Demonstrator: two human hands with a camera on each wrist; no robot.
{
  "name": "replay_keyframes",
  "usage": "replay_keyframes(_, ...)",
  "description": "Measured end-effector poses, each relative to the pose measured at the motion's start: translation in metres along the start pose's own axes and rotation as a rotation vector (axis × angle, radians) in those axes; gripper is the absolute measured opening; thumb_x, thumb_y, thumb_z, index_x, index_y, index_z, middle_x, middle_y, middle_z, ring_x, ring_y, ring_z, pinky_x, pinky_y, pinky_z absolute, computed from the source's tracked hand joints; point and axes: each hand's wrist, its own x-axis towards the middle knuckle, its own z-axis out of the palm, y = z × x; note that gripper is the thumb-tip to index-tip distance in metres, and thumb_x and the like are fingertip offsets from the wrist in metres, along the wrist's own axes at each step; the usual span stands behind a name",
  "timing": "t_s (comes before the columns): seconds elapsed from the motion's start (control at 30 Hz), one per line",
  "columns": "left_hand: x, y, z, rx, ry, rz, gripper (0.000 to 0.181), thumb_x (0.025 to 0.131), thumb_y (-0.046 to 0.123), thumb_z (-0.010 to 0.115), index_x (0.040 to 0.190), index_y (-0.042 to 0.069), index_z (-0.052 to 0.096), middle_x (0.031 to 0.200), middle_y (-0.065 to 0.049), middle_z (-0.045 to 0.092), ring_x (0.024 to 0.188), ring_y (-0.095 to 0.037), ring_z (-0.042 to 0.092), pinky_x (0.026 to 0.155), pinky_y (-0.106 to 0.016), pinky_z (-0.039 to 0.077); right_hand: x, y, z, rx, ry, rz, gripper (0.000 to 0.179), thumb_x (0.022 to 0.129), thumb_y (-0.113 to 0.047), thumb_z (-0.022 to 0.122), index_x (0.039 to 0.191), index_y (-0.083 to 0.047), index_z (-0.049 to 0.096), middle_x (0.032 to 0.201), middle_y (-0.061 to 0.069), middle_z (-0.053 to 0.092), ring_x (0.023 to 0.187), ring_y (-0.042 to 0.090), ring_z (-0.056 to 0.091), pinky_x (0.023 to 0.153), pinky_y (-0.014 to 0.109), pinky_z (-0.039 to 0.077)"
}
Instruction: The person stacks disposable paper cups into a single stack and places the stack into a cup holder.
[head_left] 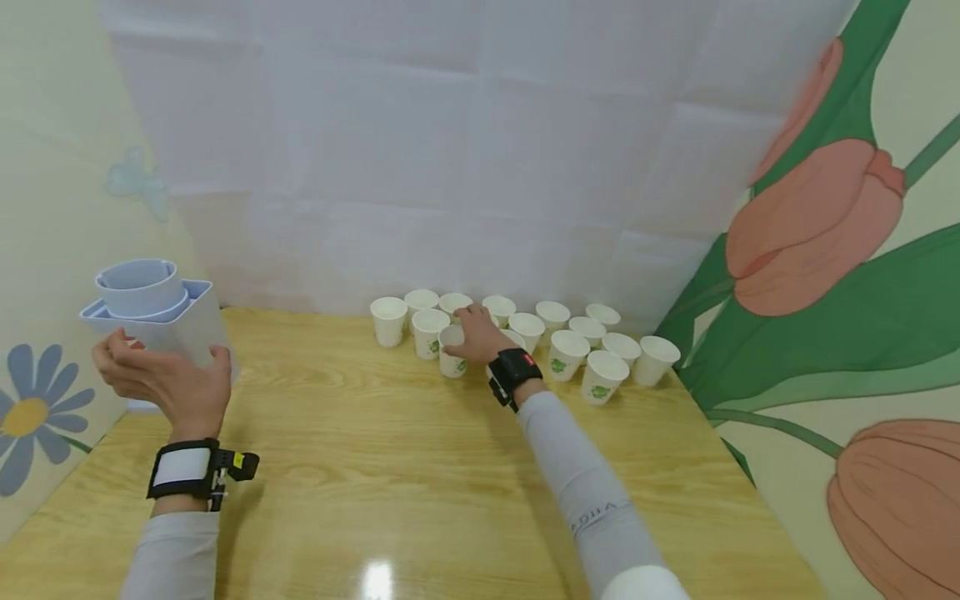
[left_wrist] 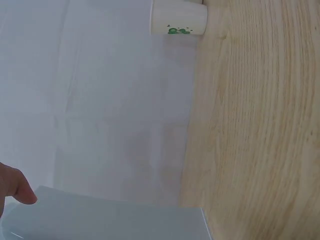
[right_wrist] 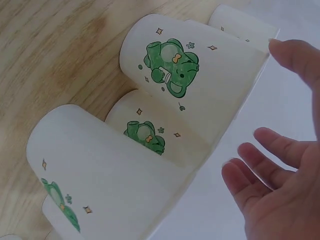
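As the right hand dipped in among the white paper cups, its grip was spread, thumb at the rim of one cup, the other fingers apart in the air just beyond the rims. Over on the far left, the left hand had its grip around the front of a pale box, thumb to one side, fingers bent on the other, a round tube poking out of the top. And what prints: a green bear with an orange bow tie, on cup after cup! The grey right sleeve carried dark lettering, too faint to read. More than a dozen cups stood upright in staggered rows toward the back of the table, close to the white sheet, the rightmost near the table's right edge. Wood grain ran broad from the box across to the cups and on toward the person, plenty of room there.
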Motion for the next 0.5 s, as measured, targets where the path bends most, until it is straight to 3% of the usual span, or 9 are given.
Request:
replay_keyframes(0.23,0.008,-0.019,0.004,-0.128,-0.066,-0.188,0.080,0.083,0.011,0.069,0.147,0.013,0.021,0.151,-0.012,0.012,0.139,-0.025,0.017,0.116,-0.040,0.013,0.006,-0.004,-0.004,-0.044,-0.071,0.026,0.077,0.095,-0.039,0.071,0.154,-0.002,0.038,0.153,0.024,0.039,0.144,0.040,0.031,0.116,0.051,0.036)
replay_keyframes(0.5,0.011,-0.040,0.008,-0.257,-0.253,-0.336,0.080,0.086,0.007,0.065,0.152,0.015,0.021,0.151,-0.012,0.035,0.134,-0.024,0.038,0.118,-0.039,0.029,0.011,0.000,0.004,-0.043,-0.076,0.001,0.071,0.094,-0.037,0.073,0.149,-0.002,0.045,0.146,0.024,0.044,0.138,0.040,0.037,0.112,0.051,0.040)
